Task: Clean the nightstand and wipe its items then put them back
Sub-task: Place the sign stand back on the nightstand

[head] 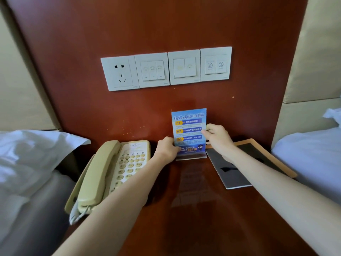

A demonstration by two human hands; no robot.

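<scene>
The brown table (212, 209) carries a beige phone (114, 170) at its left, a dark pad (238, 163) at its right, and a blue sign (189, 132) upright at the back between them. The left hand (167, 149) pinches the sign's lower left edge; the right hand (218, 138) grips its right edge. Best to keep it upright and square its clear base to the wall.
</scene>
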